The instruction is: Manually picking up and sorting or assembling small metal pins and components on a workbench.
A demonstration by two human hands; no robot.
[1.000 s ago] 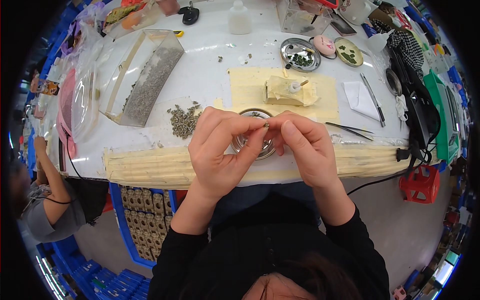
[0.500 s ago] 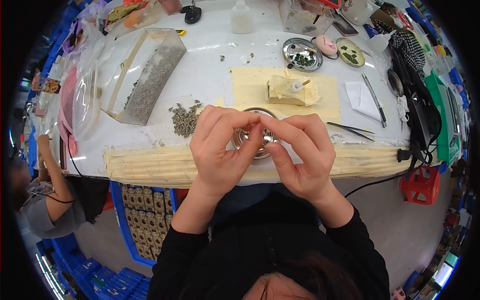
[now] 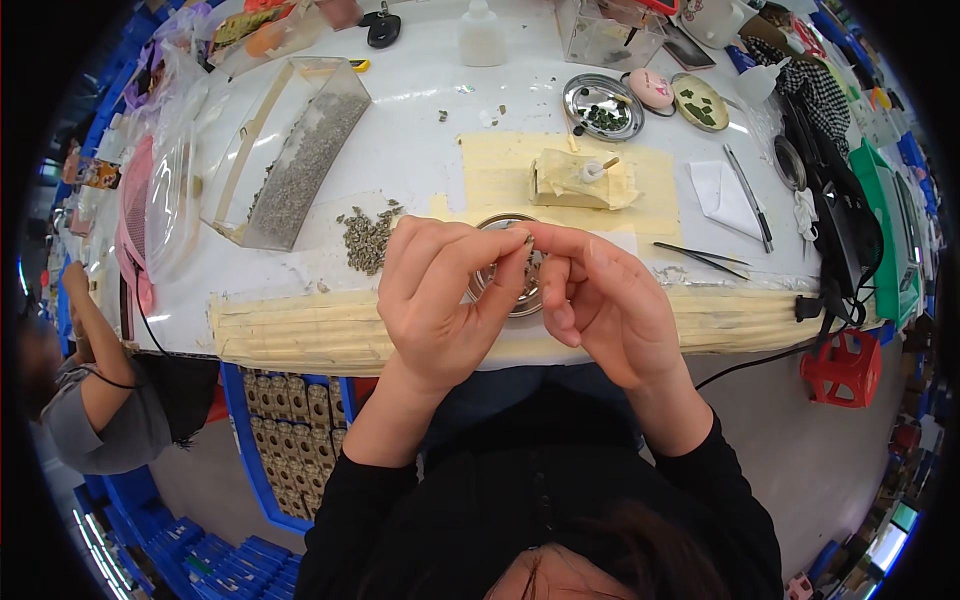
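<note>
- Head view, looking down: a person in black sleeves sits at a white table (image 3: 420, 150), both bare hands raised close together above its near edge.
- The left hand (image 3: 440, 300) has its fingers curled, thumb and forefinger pinched on a tiny greenish piece (image 3: 527, 243) at the fingertips.
- The right hand (image 3: 600, 300) meets it from the other side, forefinger tip touching the same small piece; the other fingers are loosely bent. What the piece is cannot be told at this size.
- Directly beneath the hands, partly hidden by them, lies a round metal dish (image 3: 505, 290) on the table.
- Just left of the dish is a small heap of grey-green bits (image 3: 368, 235); further left, a clear plastic box (image 3: 295, 160) filled with similar grey material lies at a slant.
- Beyond the hands, a pale yellow mat (image 3: 500, 175) carries a lump of folded tape (image 3: 580, 180).
- Right of the hands lie black tweezers (image 3: 700, 258), with a white folded paper (image 3: 725, 190) beyond them.
- At the far side stand two round metal dishes (image 3: 603, 106) holding green bits.
- Along the near edge runs a strip of layered cream tape (image 3: 300, 325).
- At the far left edge, another person's arm (image 3: 85, 330) shows beside the table.
</note>
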